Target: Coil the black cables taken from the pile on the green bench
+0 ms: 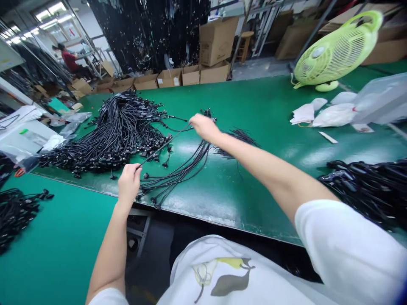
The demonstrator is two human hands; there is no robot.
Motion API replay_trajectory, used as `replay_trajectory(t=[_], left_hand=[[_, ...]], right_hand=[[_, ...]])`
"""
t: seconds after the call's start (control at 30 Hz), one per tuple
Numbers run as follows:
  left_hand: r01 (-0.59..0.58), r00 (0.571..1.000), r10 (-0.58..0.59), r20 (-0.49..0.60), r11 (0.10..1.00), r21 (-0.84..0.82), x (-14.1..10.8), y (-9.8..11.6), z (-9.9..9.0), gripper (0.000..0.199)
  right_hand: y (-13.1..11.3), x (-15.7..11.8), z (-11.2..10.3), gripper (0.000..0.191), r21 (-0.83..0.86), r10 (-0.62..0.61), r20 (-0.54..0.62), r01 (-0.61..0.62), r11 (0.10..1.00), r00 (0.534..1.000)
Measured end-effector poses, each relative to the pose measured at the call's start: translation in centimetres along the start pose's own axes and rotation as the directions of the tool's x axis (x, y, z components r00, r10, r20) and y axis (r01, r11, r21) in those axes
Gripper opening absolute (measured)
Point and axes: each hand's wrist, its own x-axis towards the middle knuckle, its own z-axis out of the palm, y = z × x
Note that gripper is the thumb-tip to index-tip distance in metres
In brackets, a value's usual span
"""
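Snag risk at eleven o'clock.
My left hand (129, 180) and right hand (203, 126) grip one cable (163, 145); the pile (119, 127) could catch it.

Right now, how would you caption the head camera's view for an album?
Two hands stretch a black cable above a green table, beside a big cable pile.

Both hands (165, 146) hold a black cable (163, 146) stretched above the green surface (254, 182), beside a heaped cable pile (114, 131).
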Motion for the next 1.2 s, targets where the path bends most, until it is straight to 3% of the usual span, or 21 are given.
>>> replay_trajectory(t=[0.03, 0.1, 0.17, 0.23, 0.33, 0.43, 0.53, 0.6, 0.67, 0.7, 0.8, 0.87, 0.9, 0.97, 1.03, 1.1, 1.13, 1.2], left_hand=[[0.036, 0.999, -0.036, 0.021, 0.999, -0.013, 0.1, -0.7, -0.1, 0.028], [0.102, 0.987, -0.091, 0.13, 0.992, -0.079, 0.2, -1.5, 0.2, 0.028], [0.153, 0.96, -0.109, 0.257, 0.975, -0.158, 0.2, -1.4, 0.8, 0.027], [0.201, 0.939, -0.127, 0.318, 0.957, -0.211, -0.1, -0.8, 1.2, 0.028], [0.336, 0.907, -0.205, 0.368, 0.879, -0.338, -1.0, -0.1, 0.7, 0.034], [0.505, 0.851, -0.246, 0.463, 0.625, -0.596, -1.8, 0.1, -0.4, 0.034], [0.558, 0.83, -0.213, 0.516, 0.293, -0.777, -2.3, 1.0, -0.7, 0.034], [0.541, 0.841, -0.147, 0.521, 0.18, -0.822, -2.2, 2.3, 0.0, 0.035], [0.51, 0.859, -0.052, 0.51, 0.193, -0.839, -1.9, 4.1, 1.2, 0.031], [0.507, 0.856, -0.018, 0.517, 0.226, -0.832, -1.8, 5.2, 1.8, 0.03], [0.447, 0.852, 0.071, 0.519, 0.416, -0.792, -1.8, 9.2, 3.6, 0.026], [0.318, 0.861, 0.167, 0.481, 0.561, -0.764, -2.2, 12.0, 4.3, 0.026], [0.258, 0.849, 0.229, 0.476, 0.607, -0.752, -2.6, 13.2, 4.4, 0.026], [0.239, 0.774, 0.339, 0.536, 0.626, -0.742, -3.5, 15.2, 4.5, 0.029], [0.378, 0.669, 0.392, 0.632, 0.553, -0.743, -4.1, 16.2, 4.4, 0.032], [0.567, 0.582, 0.418, 0.697, 0.406, -0.717, -4.3, 16.4, 4.0, 0.032], [0.642, 0.566, 0.424, 0.707, 0.312, -0.701, -4.2, 16.2, 3.6, 0.032], [0.721, 0.6, 0.39, 0.699, 0.115, -0.683, -3.6, 15.5, 2.6, 0.029]], right_hand=[[0.8, 0.7, -1.5, 0.032, 0.025, -0.004, -0.112, 0.006, 1.0, 0.994], [1.0, 1.8, -4.4, 0.031, 0.084, -0.079, -0.349, 0.115, 0.99, 0.934], [0.1, 2.3, -7.3, 0.031, 0.067, -0.199, -0.46, 0.258, 0.964, 0.865], [-0.8, 2.4, -10.1, 0.035, -0.071, -0.272, -0.422, 0.268, 0.961, 0.865], [0.1, 1.8, -14.4, 0.047, -0.386, -0.199, -0.335, 0.059, 0.921, 0.921], [3.2, -0.2, -17.3, 0.063, -0.561, -0.106, -0.246, -0.053, 0.826, 0.963], [5.0, -4.0, -16.6, 0.082, -0.629, 0.059, -0.047, -0.075, 0.774, 0.997], [4.4, -7.5, -14.3, 0.072, -0.661, 0.256, 0.11, -0.122, 0.74, 0.96], [2.3, -11.6, -11.7, 0.042, -0.655, 0.353, 0.273, -0.096, 0.75, 0.895], [0.8, -13.7, -10.6, 0.029, -0.604, 0.324, 0.367, -0.042, 0.796, 0.872], [-3.6, -18.7, -9.0, 0.018, -0.222, 0.019, 0.608, 0.147, 0.964, 0.794], [-5.7, -20.2, -9.1, 0.013, -0.019, -0.172, 0.599, 0.228, 0.974, 0.782], [-6.3, -20.3, -9.4, 0.016, 0.009, -0.214, 0.55, 0.251, 0.968, 0.807], [-6.3, -19.7, -10.3, 0.024, -0.04, -0.207, 0.414, 0.245, 0.969, 0.886], [-5.0, -18.8, -11.1, 0.03, -0.118, -0.148, 0.294, 0.189, 0.975, 0.944], [-2.7, -18.2, -11.4, 0.035, -0.143, -0.106, 0.253, 0.146, 0.979, 0.962], [-1.3, -18.2, -11.3, 0.036, -0.133, -0.091, 0.246, 0.127, 0.983, 0.965], [1.6, -18.8, -10.7, 0.036, -0.071, -0.063, 0.22, 0.08, 0.994, 0.973]])
